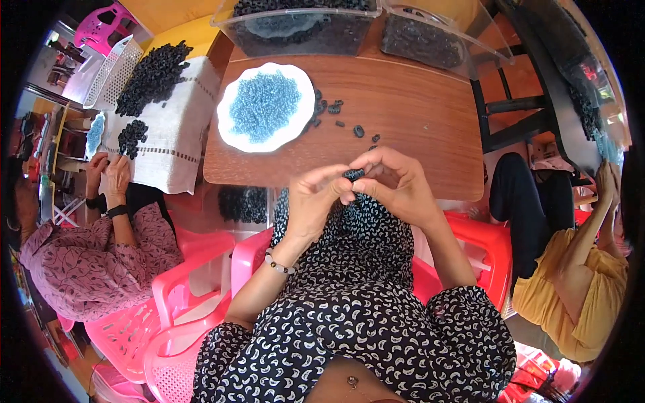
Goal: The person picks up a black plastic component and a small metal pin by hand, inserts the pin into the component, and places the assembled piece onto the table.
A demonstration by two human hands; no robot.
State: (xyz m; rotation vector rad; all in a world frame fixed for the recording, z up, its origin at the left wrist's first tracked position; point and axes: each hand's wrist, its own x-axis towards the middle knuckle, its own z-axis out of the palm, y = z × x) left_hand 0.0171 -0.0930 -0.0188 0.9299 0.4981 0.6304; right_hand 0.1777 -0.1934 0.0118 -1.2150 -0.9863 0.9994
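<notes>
Over the front edge of the brown table, my left hand (316,196) and my right hand (398,187) meet with fingertips pinched together. Between them is a small black ribbed part (353,174), gripped from both sides; my fingers cover some of it. Several similar loose black pieces (359,131) lie on the wood just beyond my hands. To their left stands a white scalloped plate (226,129) heaped with tiny clear-blue pieces (265,104).
Clear plastic bins (302,39) of black parts line the back of the wooden table (416,121). At left, a person in a patterned pink top (101,269) works beside a black heap (153,77). Another in yellow (571,295) sits right. Pink chairs (195,322) surround me.
</notes>
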